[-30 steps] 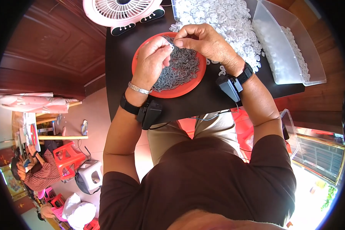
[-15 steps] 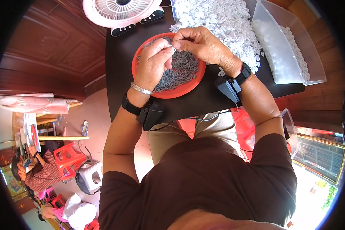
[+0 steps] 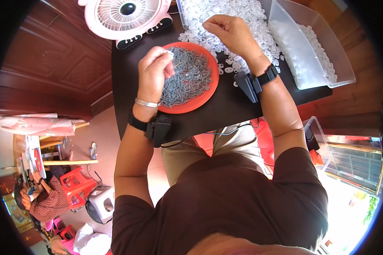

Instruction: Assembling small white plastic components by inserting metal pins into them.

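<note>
My left hand [image 3: 152,70] is closed over the left side of an orange-red round tray [image 3: 214,74]. Between its thumb and forefinger is a small white plastic piece [image 3: 170,53], mostly covered by the fingers. A thin, pale sliver shows just below the fingertips; I cannot tell what it is. Many small grey screw-like parts [image 3: 187,87] fill the tray. My right hand [image 3: 238,36] hovers over a heap of small white plastic pieces [image 3: 261,34], each with holes. Its thumb and forefinger are pinched together, and anything between them is too small to make out.
A pink fan [image 3: 130,25] stands at the back left of the dark table [image 3: 195,125]. A translucent bin [image 3: 289,53] with white pieces lies at the right. Black devices [image 3: 158,129] with cables are strapped to both wrists. Another person [image 3: 51,199] sits far left near red stools [image 3: 78,187].
My hands were together over the tray at a white piece. The right hand has moved away to the right and up, over the white heap; the left has shifted slightly left, still holding its piece.
</note>
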Available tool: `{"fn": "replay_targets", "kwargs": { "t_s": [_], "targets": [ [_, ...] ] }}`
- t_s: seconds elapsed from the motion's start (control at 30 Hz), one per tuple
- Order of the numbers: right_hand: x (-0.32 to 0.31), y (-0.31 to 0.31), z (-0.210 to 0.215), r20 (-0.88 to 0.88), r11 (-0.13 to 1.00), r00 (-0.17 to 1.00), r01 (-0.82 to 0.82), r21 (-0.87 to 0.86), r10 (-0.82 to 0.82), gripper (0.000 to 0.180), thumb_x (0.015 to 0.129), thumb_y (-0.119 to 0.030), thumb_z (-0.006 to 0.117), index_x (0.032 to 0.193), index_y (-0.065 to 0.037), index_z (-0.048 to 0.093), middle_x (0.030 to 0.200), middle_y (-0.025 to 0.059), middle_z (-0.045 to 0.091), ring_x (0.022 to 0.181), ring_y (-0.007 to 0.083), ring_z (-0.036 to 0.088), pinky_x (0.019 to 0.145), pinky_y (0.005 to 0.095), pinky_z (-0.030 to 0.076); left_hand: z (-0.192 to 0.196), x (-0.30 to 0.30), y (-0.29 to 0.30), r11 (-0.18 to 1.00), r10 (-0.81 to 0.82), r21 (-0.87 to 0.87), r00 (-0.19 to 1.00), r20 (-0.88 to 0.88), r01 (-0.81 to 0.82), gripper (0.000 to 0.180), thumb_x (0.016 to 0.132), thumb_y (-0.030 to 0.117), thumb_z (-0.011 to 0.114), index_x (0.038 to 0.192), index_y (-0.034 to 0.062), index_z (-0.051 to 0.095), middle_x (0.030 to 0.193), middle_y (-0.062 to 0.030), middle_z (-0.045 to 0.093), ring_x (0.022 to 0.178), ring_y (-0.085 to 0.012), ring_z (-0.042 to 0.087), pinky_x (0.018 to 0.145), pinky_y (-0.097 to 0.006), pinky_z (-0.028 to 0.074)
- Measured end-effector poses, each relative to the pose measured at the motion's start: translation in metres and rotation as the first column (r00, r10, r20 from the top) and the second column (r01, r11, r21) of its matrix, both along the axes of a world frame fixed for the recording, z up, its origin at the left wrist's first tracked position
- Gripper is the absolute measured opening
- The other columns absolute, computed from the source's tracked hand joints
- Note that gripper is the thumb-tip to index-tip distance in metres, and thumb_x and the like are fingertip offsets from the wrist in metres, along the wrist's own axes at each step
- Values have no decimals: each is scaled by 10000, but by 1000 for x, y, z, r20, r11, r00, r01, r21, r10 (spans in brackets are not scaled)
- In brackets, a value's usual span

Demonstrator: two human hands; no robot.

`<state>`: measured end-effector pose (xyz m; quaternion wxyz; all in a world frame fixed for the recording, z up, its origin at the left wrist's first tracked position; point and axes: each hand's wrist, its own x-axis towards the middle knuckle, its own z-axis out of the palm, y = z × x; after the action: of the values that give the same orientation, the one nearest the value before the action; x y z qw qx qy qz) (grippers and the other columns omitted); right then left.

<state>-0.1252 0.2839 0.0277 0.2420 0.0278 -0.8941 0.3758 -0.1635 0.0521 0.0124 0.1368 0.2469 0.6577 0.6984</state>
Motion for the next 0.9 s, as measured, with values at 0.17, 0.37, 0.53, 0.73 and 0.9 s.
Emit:
{"fn": "replay_targets", "kwargs": {
  "t_s": [0.17, 0.37, 0.53, 0.73, 0.9],
  "targets": [
    [-2, 28, -8, 48, 966, 997, 40, 257, -54, 159, 800, -181, 633, 899, -66, 677, 800, 103, 673, 717, 231, 645, 659, 309, 493, 2, 0, 0, 999, 3, 45, 1000, 30, -4, 167, 877, 162, 516, 755, 49, 533, 628, -5, 525, 531, -80, 502, 494, -195, 371],
    [-6, 29, -15, 108, 931, 994, -37, 362, -3, 180, 784, -185, 614, 917, -81, 679, 836, 93, 655, 769, 254, 627, 697, 343, 491, 2, 1, 0, 999, 2, 35, 1000, -2, -2, 178, 882, 175, 520, 754, 52, 533, 630, 1, 527, 534, -71, 498, 494, -192, 368],
    [-14, 26, -39, -17, 822, 1000, 5, 570, 5, 179, 765, -165, 597, 916, -102, 671, 874, 83, 614, 875, 282, 588, 747, 379, 486, 2, 3, 1, 1000, -18, 2, 1000, 0, 18, 172, 889, 172, 509, 772, 49, 539, 645, -3, 528, 547, -79, 503, 508, -198, 376],
    [-18, 19, -41, 44, 816, 998, 15, 578, -50, 96, 763, -147, 574, 813, -85, 627, 857, 79, 604, 881, 285, 578, 748, 396, 487, 1, 3, 0, 999, -27, -21, 1000, -1, 27, 173, 894, 168, 496, 779, 47, 540, 659, -9, 527, 564, -89, 510, 526, -208, 385],
    [-18, 19, -38, 52, 827, 997, 10, 562, -48, 74, 766, -128, 552, 800, -74, 589, 794, 84, 617, 816, 295, 595, 720, 395, 490, 1, 3, 0, 999, -35, -24, 999, -7, 35, 174, 894, 165, 495, 774, 47, 538, 658, -10, 527, 564, -90, 511, 526, -208, 385]
  ]
}}
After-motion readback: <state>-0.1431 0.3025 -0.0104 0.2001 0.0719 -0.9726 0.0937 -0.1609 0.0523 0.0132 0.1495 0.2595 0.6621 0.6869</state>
